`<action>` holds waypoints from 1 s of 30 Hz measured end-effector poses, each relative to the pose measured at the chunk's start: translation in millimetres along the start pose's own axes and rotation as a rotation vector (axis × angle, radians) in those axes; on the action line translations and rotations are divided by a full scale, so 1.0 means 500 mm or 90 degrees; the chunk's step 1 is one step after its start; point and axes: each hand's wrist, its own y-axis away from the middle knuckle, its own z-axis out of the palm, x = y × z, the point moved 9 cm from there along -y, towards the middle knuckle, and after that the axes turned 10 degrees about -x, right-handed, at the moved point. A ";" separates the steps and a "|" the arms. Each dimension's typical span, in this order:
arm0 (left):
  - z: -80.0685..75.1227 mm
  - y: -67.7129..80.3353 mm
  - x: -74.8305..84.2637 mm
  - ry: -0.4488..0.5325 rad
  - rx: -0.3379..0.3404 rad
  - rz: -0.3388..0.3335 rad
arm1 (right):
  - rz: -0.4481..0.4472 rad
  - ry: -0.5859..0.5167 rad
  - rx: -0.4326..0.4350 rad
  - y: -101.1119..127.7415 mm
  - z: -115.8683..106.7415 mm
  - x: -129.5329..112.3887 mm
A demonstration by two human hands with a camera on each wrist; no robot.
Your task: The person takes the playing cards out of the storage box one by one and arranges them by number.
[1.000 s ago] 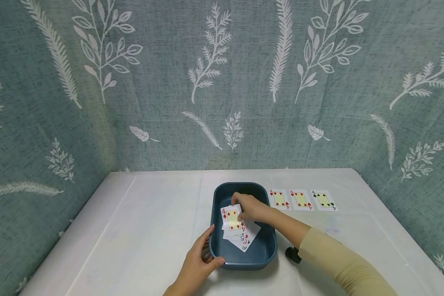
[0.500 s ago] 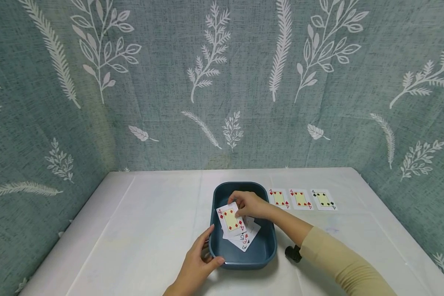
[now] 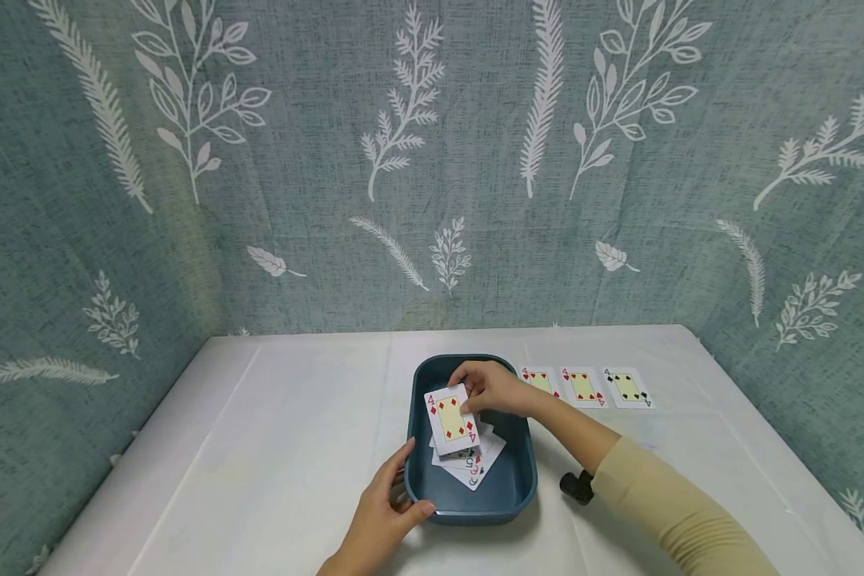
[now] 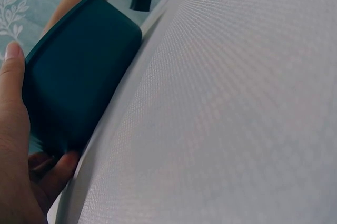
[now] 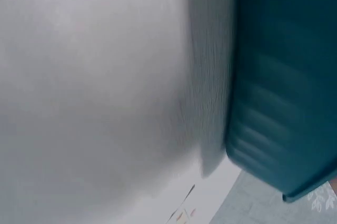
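Observation:
A dark blue plastic bin point(image 3: 484, 518) stands on the white table. My right hand point(image 3: 495, 390) is over it, pinching a four of diamonds point(image 3: 450, 420) by its right side, face up. Under that card, several playing cards point(image 3: 484, 460) lie overlapping in the bin, one showing a 5; the rest are partly covered. My left hand point(image 3: 383, 512) holds the bin's near left corner, thumb at the front wall and fingers along the left side. In the left wrist view the same bin point(image 4: 79, 71) shows its outer wall; the right wrist view has its ribbed side point(image 5: 295, 92).
Right of the bin lie three face-up fours in a row: a four of hearts point(image 3: 538, 382) partly behind the right hand, another red four point(image 3: 583, 387), and a four of spades point(image 3: 628, 388). A black device point(image 3: 577, 487) sits under the right forearm. Patterned cloth point(image 3: 317, 160) hangs behind the table.
The right hand has lifted the four of diamonds off the other cards, uncovering more of the card beneath. The left hand keeps its hold on the bin.

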 end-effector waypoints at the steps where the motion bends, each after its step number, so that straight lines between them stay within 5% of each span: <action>1: 0.001 0.000 0.000 -0.001 0.000 -0.002 | 0.001 -0.013 0.001 0.001 -0.004 0.002; 12: 0.000 0.001 0.000 -0.013 0.012 0.005 | 0.026 -0.096 0.005 0.027 -0.052 0.009; 30: -0.002 0.002 0.001 -0.014 0.015 0.015 | 0.068 -0.109 0.046 0.100 -0.151 0.036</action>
